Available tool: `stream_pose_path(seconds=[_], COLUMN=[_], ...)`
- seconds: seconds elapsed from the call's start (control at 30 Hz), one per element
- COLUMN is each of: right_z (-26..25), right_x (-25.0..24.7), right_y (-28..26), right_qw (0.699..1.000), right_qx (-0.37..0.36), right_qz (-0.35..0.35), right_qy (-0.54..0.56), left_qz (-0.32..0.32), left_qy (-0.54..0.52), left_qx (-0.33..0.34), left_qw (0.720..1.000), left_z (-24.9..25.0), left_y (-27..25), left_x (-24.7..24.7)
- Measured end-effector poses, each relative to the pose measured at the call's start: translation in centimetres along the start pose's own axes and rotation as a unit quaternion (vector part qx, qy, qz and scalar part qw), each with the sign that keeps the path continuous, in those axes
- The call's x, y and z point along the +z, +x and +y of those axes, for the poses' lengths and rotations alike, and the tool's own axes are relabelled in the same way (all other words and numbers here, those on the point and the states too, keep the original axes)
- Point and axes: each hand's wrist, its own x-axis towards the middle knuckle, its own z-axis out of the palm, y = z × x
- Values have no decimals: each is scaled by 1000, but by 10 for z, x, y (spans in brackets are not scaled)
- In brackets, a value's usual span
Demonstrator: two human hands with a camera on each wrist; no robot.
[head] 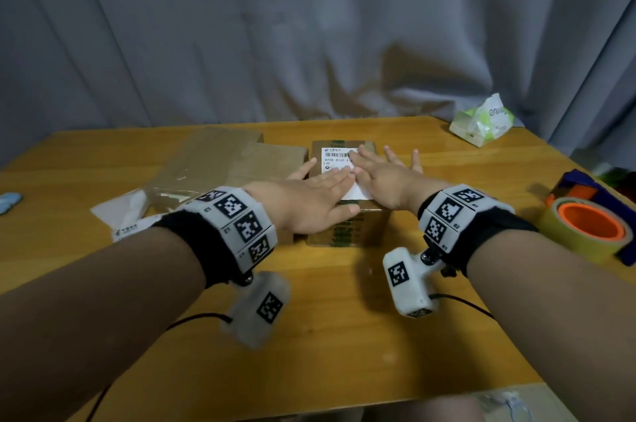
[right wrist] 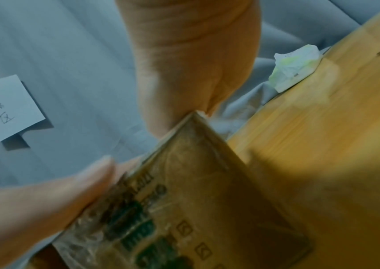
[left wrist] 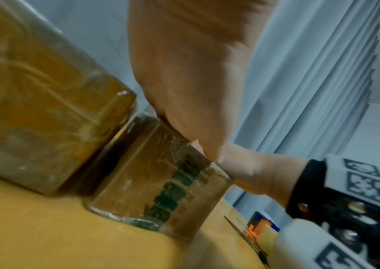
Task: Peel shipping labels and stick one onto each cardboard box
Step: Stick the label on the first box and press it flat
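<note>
A small taped cardboard box point(head: 347, 232) with green print stands mid-table, seen side-on in the wrist views point(left wrist: 161, 191) point(right wrist: 195, 200). A white shipping label point(head: 335, 158) with a barcode lies on its top. My left hand point(head: 320, 187) lies flat on the label's near left part, thumb over the box's front edge. My right hand point(head: 382, 170) presses flat on the label's right part, fingers spread past the box's far right edge. Both hands have straight fingers and hold nothing. A larger taped box point(head: 213, 160) stands against the small one's left side.
White label sheets point(head: 127, 215) lie at the larger box's near left. A tissue pack point(head: 481, 122) sits at the far right corner. A yellow tape roll with an orange core point(head: 585, 225) lies at the right edge. Grey curtain hangs behind the wooden table point(head: 309, 335).
</note>
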Motion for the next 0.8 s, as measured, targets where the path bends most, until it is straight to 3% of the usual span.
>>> stream_pose_path(seconds=[0.1,0.2,0.23,0.3,0.37,0.4,0.47,0.53,0.8], right_z=[-4,-10,-14,-22,-30,-33,-35,-34,17], right_x=[0,-8,-10,-11,-6,-1,8,14,6], right_y=[-5,-11,-13,-17,-18,-19,-22,-24,-26], right_qw=[1000,996,993,990,994,997,996,995,994], right_qx=[11,21,26,30,35,40,52,53,-23], right_qz=[12,37,46,56,59,58,53,48,8], right_qy=[-17,-77,-102,-122,-80,-40,39,70,109], left_qz=[7,28,59,185,278,277,197,137,60], left_qy=[-31,-115,-174,-258,-212,-167,-79,-65,-3], left_qx=[59,53,33,-16,-81,-110,-142,-148,-134], left_qw=[998,991,982,948,933,940,967,977,989], left_z=[-5,-8,-7,-5,-3,-2,0,-1,-27], left_y=[-20,-31,-31,-26,-14,-6,10,15,-7], left_x=[4,-5,-8,-16,-19,-16,0,12,7])
